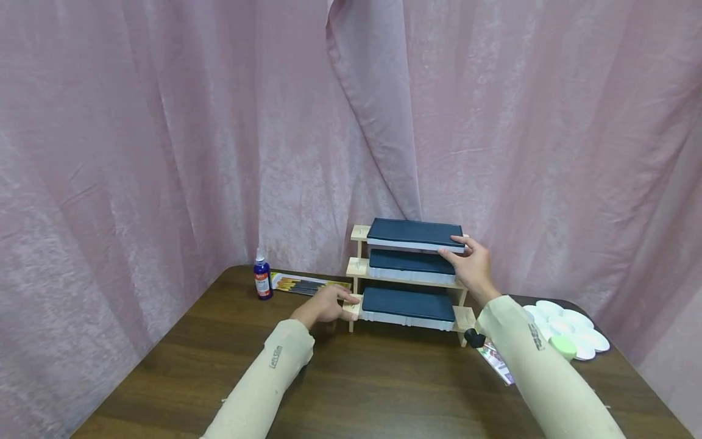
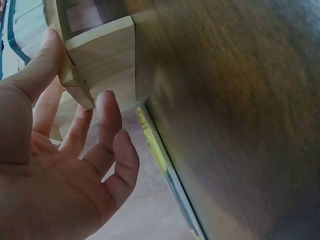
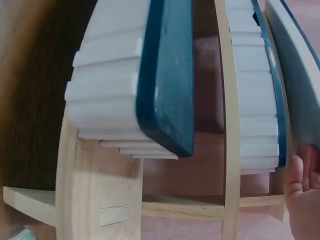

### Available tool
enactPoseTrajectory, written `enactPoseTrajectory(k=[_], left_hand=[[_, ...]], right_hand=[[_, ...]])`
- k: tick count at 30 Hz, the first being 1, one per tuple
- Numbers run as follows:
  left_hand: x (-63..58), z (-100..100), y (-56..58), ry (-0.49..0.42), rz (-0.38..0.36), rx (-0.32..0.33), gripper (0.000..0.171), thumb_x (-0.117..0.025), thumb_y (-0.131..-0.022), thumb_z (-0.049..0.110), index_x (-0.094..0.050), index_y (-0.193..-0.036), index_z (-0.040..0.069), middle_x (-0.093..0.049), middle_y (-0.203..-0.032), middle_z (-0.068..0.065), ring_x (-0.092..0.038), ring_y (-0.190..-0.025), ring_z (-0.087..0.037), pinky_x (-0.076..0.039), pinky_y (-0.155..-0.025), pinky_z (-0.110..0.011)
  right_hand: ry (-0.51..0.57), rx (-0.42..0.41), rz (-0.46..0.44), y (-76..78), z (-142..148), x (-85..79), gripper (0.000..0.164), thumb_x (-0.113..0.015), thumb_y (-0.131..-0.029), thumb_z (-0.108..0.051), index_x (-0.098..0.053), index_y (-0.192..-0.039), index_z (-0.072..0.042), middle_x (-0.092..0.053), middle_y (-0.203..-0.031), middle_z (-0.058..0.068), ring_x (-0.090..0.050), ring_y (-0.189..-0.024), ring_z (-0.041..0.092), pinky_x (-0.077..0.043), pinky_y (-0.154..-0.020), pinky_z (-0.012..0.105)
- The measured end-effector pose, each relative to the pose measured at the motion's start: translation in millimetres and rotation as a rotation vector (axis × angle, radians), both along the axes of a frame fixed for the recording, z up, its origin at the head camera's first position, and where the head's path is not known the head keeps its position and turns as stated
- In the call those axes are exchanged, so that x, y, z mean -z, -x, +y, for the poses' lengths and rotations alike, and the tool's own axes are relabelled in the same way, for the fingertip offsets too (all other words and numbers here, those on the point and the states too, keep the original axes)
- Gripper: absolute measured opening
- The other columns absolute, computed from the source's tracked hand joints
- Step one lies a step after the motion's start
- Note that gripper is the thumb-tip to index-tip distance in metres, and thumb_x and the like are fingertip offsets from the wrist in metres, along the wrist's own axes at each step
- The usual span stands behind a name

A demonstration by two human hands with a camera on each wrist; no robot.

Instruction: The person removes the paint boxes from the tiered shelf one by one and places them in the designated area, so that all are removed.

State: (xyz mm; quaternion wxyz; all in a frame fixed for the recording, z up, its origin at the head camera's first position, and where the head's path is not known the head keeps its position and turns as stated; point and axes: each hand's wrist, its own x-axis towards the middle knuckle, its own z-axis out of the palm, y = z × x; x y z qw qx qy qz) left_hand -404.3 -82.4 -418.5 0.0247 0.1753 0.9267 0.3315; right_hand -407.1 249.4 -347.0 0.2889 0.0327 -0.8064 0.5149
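A stepped wooden rack point(image 1: 358, 266) bears three white boxes with dark blue lids: a top box point(image 1: 414, 231), a middle box point(image 1: 411, 262) and a bottom box point(image 1: 407, 303). My left hand point(image 1: 328, 303) grips the left end of the rack's lowest shelf, thumb on one face of the board point(image 2: 75, 90) and fingers around its end. At the top box's right end, my right hand point(image 1: 473, 263) holds the box, its thumb below the front edge and fingers over the lid. In the right wrist view this hand point(image 3: 306, 200) shows only partly, at the right border.
On the left stand a blue bottle point(image 1: 262, 279) and a flat pack of brushes point(image 1: 301, 285). A white flower-shaped palette point(image 1: 589, 338), a light green object point(image 1: 563, 347) and a printed packet point(image 1: 496, 364) lie to the right. Pink curtains point(image 1: 307, 152) hang behind the table point(image 1: 384, 384).
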Motion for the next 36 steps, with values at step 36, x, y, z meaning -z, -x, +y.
enactPoseTrajectory(k=[36], left_hand=[[0.6, 3, 9.0, 0.042, 0.015, 0.001, 0.04, -0.09, -0.073, 0.024, -0.078, -0.111, 0.021, -0.063, -0.132, -0.009, -0.051, -0.129, -0.03, -0.041, -0.108, -0.041]], right_hand=[[0.084, -0.031, 0.172, -31.4, 0, -0.1, 0.037, -0.087, -0.078, -0.018, -0.075, -0.112, -0.006, -0.039, -0.054, -0.004, -0.038, -0.048, 0.003, -0.032, -0.042, 0.017]])
